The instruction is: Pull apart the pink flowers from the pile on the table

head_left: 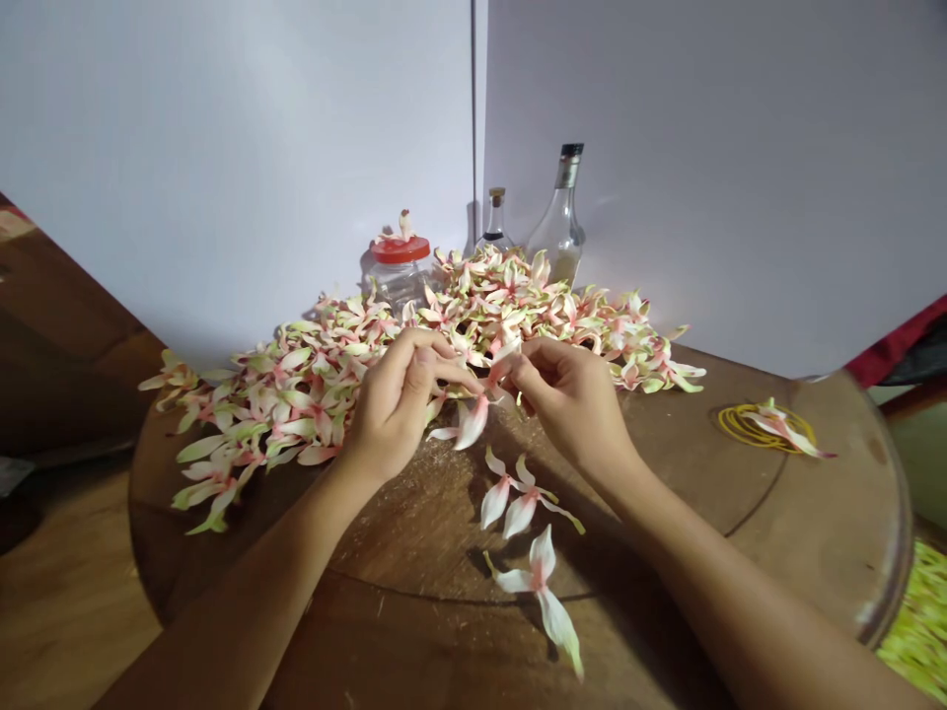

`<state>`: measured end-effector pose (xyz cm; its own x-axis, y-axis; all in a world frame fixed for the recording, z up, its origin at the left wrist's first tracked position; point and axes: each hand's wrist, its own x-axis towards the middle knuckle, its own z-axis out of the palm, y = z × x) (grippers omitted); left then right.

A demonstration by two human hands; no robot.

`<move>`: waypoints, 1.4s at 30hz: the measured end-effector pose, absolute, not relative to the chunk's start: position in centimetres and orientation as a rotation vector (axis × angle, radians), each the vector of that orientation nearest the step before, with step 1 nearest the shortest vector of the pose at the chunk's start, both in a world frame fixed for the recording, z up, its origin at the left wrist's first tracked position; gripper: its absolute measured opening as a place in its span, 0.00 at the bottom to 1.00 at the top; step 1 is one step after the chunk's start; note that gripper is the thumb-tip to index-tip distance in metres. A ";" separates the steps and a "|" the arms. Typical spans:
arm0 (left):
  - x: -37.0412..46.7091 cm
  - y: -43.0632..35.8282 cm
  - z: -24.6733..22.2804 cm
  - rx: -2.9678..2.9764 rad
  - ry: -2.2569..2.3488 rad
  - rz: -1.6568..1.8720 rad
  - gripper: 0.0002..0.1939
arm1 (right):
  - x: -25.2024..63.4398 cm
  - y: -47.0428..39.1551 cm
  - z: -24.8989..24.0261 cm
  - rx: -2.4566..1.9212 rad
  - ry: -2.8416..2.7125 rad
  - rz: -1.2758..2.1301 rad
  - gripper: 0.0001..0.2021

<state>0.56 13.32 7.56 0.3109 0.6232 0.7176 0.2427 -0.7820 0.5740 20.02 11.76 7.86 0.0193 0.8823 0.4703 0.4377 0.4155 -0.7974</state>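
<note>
Above the middle of the round wooden table, my left hand has its fingers curled, their tips at the pink centre of a white-and-pink flower. Facing it, my right hand pinches a pale pink petal between thumb and forefinger. Whether that petal belongs to the same flower is hard to tell. Between my forearms, a pair of loose flowers lies on the wood, and a larger single flower lies closer to me. Behind both hands spreads a heap of similar flowers.
A clear jar with a red lid stands behind the heap, a flower on top. Beside it are a small corked bottle and a taller glass bottle. Yellow loops lie under a flower at right. Pale panels rise behind the table.
</note>
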 end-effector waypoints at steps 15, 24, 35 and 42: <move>0.5 14.0 7.8 2.663 0.757 1.622 0.07 | 19.7 12.5 6.7 -1.149 -1.581 0.736 0.11; 2.0 11.8 8.3 2.743 0.679 2.027 0.14 | 19.9 13.9 6.4 -0.928 -1.020 1.245 0.13; 2.2 11.0 9.0 2.774 0.806 2.129 0.15 | 20.9 14.5 6.9 -0.896 -0.913 1.223 0.13; 1.2 10.1 10.4 2.446 0.612 1.975 0.10 | 27.7 16.9 7.5 -0.922 -0.596 0.800 0.11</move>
<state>1.16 10.14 10.35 0.1672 0.2542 0.9526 0.3293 -0.9251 0.1891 27.70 16.90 7.49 0.5748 0.8104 0.1134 -0.3408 0.3630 -0.8672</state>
